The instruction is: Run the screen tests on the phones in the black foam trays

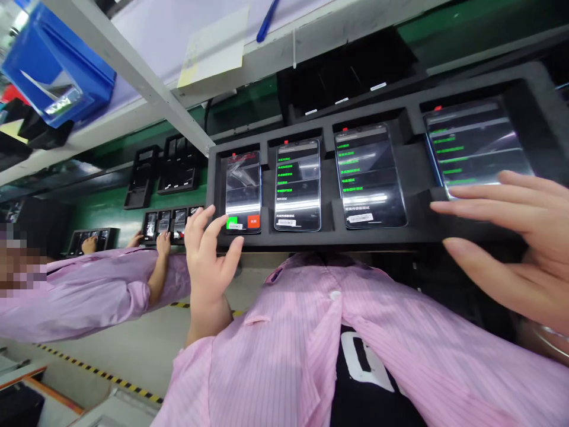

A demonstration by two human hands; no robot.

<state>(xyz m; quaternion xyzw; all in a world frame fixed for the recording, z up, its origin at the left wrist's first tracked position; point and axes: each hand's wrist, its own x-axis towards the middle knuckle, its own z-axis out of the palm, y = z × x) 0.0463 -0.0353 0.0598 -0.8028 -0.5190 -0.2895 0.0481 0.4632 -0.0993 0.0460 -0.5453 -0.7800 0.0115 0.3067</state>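
A black foam tray [413, 234] holds a row of several phones with lit screens. My left hand [208, 252] is open with its fingers spread, and its fingertips are at the bottom corner of the leftmost phone [242, 190], beside a green button on its screen. My right hand [515, 237] is open too, fingers stretched flat over the lower edge of the rightmost phone [475, 145]. Two more phones [297, 184] [368, 175] with green text lines lie between them. My pink striped shirt [311, 344] fills the lower view.
At the left a co-worker in a pink sleeve [89, 290] has hands on another tray of phones [171, 222]. Empty black trays [178, 163] lean on the green back wall. A blue bin [57, 65] and a paper note [217, 44] sit on the shelf above.
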